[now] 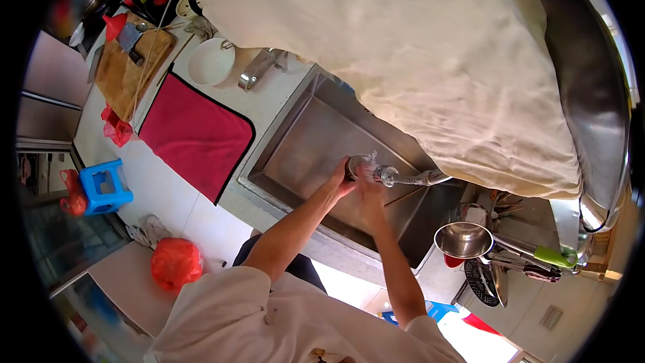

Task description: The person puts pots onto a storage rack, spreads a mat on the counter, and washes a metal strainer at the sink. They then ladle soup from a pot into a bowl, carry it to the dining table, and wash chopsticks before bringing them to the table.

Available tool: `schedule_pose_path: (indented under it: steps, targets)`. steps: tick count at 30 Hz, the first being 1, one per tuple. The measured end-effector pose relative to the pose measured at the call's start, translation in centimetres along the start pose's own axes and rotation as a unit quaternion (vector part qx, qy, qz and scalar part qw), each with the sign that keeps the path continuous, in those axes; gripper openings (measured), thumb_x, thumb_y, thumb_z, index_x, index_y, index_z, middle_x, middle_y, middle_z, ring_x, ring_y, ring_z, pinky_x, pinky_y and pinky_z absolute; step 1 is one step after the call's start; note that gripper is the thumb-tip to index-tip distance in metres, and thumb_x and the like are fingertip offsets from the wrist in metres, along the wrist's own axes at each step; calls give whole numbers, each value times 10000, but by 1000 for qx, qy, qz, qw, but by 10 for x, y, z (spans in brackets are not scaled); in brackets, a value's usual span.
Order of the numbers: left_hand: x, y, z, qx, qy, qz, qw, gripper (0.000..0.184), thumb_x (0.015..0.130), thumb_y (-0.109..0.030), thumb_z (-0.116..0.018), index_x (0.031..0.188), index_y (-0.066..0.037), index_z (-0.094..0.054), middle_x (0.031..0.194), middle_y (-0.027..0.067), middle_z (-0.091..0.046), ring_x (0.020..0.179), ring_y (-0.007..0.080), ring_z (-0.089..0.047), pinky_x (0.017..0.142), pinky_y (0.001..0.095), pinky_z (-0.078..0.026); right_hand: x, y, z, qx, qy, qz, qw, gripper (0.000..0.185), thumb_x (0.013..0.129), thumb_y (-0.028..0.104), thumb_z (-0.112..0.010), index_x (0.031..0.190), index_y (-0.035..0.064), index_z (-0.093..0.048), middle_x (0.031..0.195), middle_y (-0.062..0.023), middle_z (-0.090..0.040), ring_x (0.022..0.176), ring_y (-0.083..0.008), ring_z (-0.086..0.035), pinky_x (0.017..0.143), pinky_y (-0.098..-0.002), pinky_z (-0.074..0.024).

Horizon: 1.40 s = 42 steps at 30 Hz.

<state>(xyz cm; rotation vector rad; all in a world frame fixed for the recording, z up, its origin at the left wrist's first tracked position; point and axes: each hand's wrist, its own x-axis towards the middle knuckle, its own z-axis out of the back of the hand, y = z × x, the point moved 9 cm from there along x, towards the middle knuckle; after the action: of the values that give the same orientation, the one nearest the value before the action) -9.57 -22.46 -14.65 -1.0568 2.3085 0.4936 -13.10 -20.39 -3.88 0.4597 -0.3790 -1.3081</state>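
Observation:
Over the stainless steel sink [289, 154], my left hand [345, 180] is closed around a small round cup [352, 167], its material hard to make out. Close against it, my right hand [368, 185] is smeared by motion, so its fingers cannot be read. Both hands are right by the mouth of the faucet [388, 175], with splashing water around them. Whether my right hand holds anything is hidden by the blur. A thin brown stick [405, 196] lies in the sink to the right of my hands.
A beige cloth [430, 60] hangs over the far side of the sink. Left of it are a red mat [195, 134], a white bowl [211, 62] and a cutting board [134, 67] with a cleaver [130, 42]. On the right stand a steel pot [463, 240] and several utensils.

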Motion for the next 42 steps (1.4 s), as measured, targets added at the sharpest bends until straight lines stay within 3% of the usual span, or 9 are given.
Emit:
schedule_pose_path:
  steps: [1,5,10,13,19,22,30,37,42]
  targets:
    - [10,0,12,7,14,5,1000,375,970,-357,-368,1075,-40,-540,1025,97,-613,884,212,-609,770,381,-553,-8,17,0,-65,-17,77,995,548,908,174,-489,1423,98,-315,1358,-222,-430,1254,-356,-421,1057,-447,-301]
    - [15,12,14,-13,-27,19,999,327,955,-334,-429,1067,-49,-542,990,87,-622,824,206,-622,711,353,-562,11,7,13,20,170,-213,962,531,898,145,-495,1409,117,-353,1356,-200,-442,1248,-345,-437,1028,-404,-363]
    - [23,12,26,43,0,32,999,297,945,-327,-457,1033,-61,-558,944,73,-634,827,211,-623,728,354,-552,0,22,13,-94,16,8,995,529,891,119,-482,1403,72,-356,1347,-205,-450,1204,-344,-481,991,-418,-399]
    - [-9,9,-1,72,-45,30,996,320,952,-342,-428,999,-59,-569,904,66,-638,826,219,-622,732,351,-549,-7,-72,-30,-182,213,-115,953,527,896,130,-476,1405,77,-352,1374,-186,-426,1189,-346,-488,997,-446,-386]
    - [6,3,2,75,4,30,997,431,970,-398,-324,1091,-49,-547,1067,121,-601,965,248,-590,829,407,-523,5,59,40,-127,-24,110,985,489,907,147,-467,1384,74,-387,1219,-162,-562,1077,-357,-536,892,-477,-413]
    - [9,4,-3,21,14,39,999,440,966,-397,-323,1135,-51,-538,1135,137,-576,1031,258,-566,873,443,-503,-1,15,33,0,7,-63,998,476,881,181,-514,1349,127,-446,947,-186,-625,928,-341,-575,843,-485,-421]
    - [3,-2,-6,-17,58,39,997,386,939,-355,-369,1121,-69,-555,1137,134,-584,1062,269,-560,899,476,-480,-10,-11,29,-96,-96,-9,991,409,873,177,-544,1266,64,-526,961,-179,-623,882,-367,-560,816,-471,-411]
    - [-3,-4,-14,-1,75,24,997,333,931,-301,-392,1107,-73,-559,1148,128,-575,1075,281,-548,938,466,-460,8,-41,22,-23,-62,-139,988,423,872,170,-558,1292,130,-522,1393,-117,-430,1263,-338,-413,1025,-485,-312]
    - [4,-9,-1,13,51,14,999,352,943,-305,-366,1115,-59,-549,1164,137,-564,1097,277,-536,969,467,-446,15,-9,29,-100,-68,-13,993,443,892,197,-548,1328,146,-491,1432,-122,-368,1264,-327,-414,1028,-478,-315]
